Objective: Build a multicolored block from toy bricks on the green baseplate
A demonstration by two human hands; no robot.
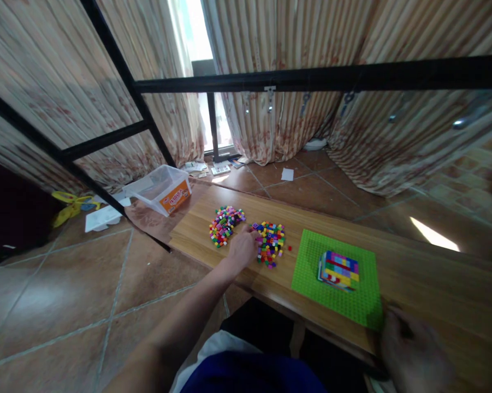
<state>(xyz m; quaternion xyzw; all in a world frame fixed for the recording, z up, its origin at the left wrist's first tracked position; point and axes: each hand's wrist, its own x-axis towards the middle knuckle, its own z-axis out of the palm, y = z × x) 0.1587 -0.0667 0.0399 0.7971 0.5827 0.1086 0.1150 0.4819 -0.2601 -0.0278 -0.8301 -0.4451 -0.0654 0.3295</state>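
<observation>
My left hand (244, 246) reaches in between two heaps of small toy bricks, its fingers drawn together at the edge of the right heap (272, 240). Whatever lies between the fingertips is too small to make out. The left heap (221, 226) is just beyond the wrist. On a green baseplate (311, 273) stands a multicoloured block of joined bricks (339, 270), several layers tall. My right hand (413, 349) is at the near right corner of the baseplate, blurred and dark. Its fingers look curled, but their grip does not show clearly.
A single red brick (289, 248) lies between the right heap and the baseplate. The wooden bench (426, 273) runs across in front of me. A clear plastic box (159, 188) with an orange label sits past its left end. Black metal bars (237, 83) and curtains stand behind.
</observation>
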